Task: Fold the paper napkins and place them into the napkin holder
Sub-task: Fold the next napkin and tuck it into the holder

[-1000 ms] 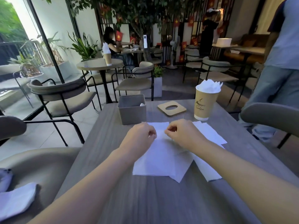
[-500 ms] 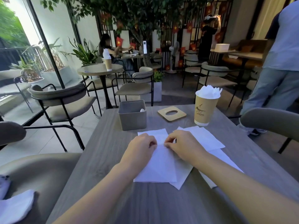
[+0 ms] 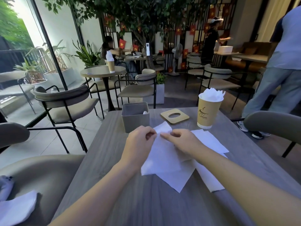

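Note:
Several white paper napkins lie spread on the grey wooden table (image 3: 146, 206) in front of me. My left hand (image 3: 140, 142) and my right hand (image 3: 180, 141) both pinch the far edge of the top napkin (image 3: 162, 152), and that edge curls up off the table between my fingers. More napkins (image 3: 210, 141) lie flat under and to the right of it. The grey square napkin holder (image 3: 135, 118) stands just beyond my left hand, with something white showing inside. Its tan lid with an oval slot (image 3: 174, 115) lies flat on the table to the holder's right.
A tan paper cup (image 3: 208, 111) stuffed with white napkins stands at the far right of the table. Padded chairs stand at my left (image 3: 42, 173) and right (image 3: 273, 121). A person in jeans (image 3: 280, 79) stands close beyond the right chair. More tables and chairs fill the room behind.
Both hands have lifted the top napkin's far edge, which lay flat on the table before. It now curls upward between my fingers, closer to the holder.

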The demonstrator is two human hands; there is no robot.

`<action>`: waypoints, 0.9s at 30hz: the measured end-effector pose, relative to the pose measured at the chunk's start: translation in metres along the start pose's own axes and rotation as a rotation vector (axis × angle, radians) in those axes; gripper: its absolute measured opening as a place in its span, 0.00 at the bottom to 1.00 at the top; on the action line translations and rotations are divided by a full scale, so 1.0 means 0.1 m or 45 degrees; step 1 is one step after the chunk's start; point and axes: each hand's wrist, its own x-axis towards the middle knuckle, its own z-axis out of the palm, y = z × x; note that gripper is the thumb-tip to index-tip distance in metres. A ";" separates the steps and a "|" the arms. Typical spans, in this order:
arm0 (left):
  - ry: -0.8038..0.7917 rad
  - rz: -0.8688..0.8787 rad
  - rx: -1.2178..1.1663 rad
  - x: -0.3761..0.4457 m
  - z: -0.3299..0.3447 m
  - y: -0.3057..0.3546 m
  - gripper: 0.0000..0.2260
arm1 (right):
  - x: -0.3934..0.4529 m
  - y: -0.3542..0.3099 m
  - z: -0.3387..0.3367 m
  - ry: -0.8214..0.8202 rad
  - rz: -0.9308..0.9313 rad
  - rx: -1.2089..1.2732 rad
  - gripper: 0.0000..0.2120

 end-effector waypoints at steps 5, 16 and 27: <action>0.032 -0.143 -0.097 0.03 -0.07 0.03 0.03 | -0.01 -0.04 -0.09 0.008 0.027 0.394 0.12; -0.675 -0.942 -1.046 0.15 -0.31 0.22 0.20 | -0.04 -0.14 -0.14 -0.093 0.165 0.957 0.14; -0.386 -0.692 -0.961 0.11 -0.36 0.18 0.08 | -0.12 -0.20 -0.19 -0.212 0.044 0.760 0.09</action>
